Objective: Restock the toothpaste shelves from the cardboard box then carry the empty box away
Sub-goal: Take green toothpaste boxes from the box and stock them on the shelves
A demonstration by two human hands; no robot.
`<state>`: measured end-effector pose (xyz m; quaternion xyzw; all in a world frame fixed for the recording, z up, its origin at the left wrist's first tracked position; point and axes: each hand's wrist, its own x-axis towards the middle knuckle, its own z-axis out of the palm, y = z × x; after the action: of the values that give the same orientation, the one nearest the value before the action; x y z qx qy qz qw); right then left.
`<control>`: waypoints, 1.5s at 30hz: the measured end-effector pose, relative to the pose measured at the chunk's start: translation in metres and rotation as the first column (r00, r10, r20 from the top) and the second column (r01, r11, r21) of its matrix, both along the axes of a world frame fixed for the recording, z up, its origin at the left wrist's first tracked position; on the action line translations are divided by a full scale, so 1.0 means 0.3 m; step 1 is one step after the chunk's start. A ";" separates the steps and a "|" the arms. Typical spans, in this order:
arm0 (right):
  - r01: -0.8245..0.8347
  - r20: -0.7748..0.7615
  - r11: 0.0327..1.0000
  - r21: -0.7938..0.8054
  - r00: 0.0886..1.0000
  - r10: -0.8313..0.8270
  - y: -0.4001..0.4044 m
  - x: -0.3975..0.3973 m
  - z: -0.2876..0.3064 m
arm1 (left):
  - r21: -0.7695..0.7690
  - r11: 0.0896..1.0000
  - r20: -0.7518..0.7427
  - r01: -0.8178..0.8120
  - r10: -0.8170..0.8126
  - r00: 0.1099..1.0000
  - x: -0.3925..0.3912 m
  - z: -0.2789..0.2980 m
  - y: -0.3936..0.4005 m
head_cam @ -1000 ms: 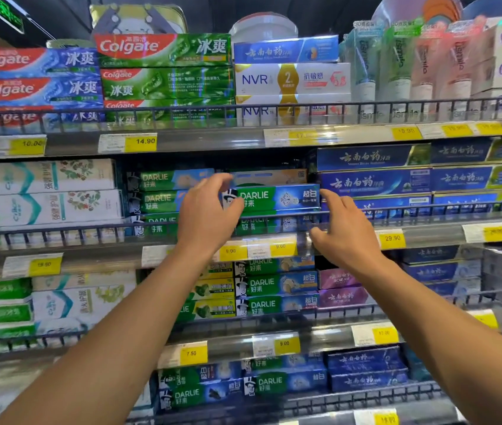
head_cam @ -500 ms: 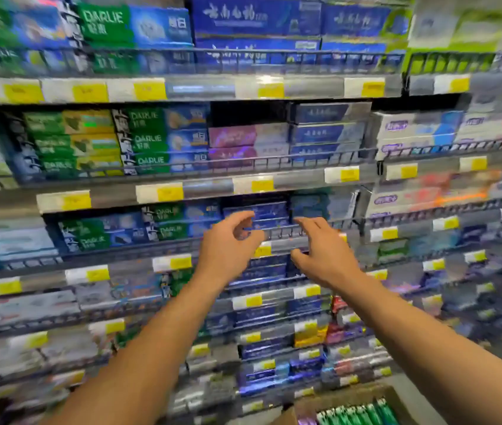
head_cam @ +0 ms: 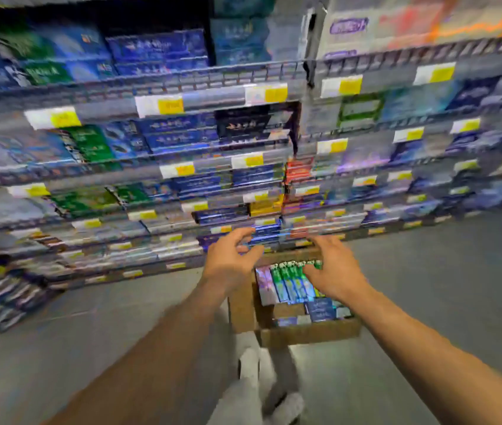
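Both my hands, left (head_cam: 230, 262) and right (head_cam: 332, 271), fingers spread, holding nothing, above cardboard box (head_cam: 308, 332); green toothpaste boxes (head_cam: 289, 280) under right fingertips.

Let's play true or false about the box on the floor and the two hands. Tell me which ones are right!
1. The cardboard box is empty. False: it holds green toothpaste packs and others.
2. The box stands on the floor in front of the shelves. True.
3. The left hand holds a toothpaste pack. False: it holds nothing, fingers loosely curled.
4. The right hand is over the open box. True.
5. The shelf edges carry yellow price tags. True.
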<state>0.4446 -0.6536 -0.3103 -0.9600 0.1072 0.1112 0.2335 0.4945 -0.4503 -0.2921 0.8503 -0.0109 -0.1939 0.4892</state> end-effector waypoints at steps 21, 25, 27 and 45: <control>0.331 -0.468 0.940 0.078 0.845 -0.259 -0.564 0.098 -0.986 | 0.179 0.983 -0.343 0.046 0.019 0.939 0.226 -1.058 -0.604; 0.346 -0.473 0.933 0.102 0.842 -0.260 -0.652 0.124 -1.265 | 0.175 0.984 -0.399 0.031 0.042 0.916 0.245 -1.327 -0.703; 0.319 -0.523 0.941 0.111 0.824 -0.217 -0.699 0.127 -1.428 | 0.200 0.977 -0.421 0.073 0.018 0.907 0.262 -1.457 -0.753; 0.147 -0.382 0.976 -0.162 0.902 -0.199 -0.874 0.190 -2.499 | 0.108 0.983 -0.406 0.150 -0.095 0.909 0.347 -2.439 -1.021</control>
<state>0.5016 -0.9157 -1.0601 -0.9173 0.2440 0.2749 0.1532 0.5985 -0.7567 -1.0238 0.8220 0.0489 -0.3937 0.4086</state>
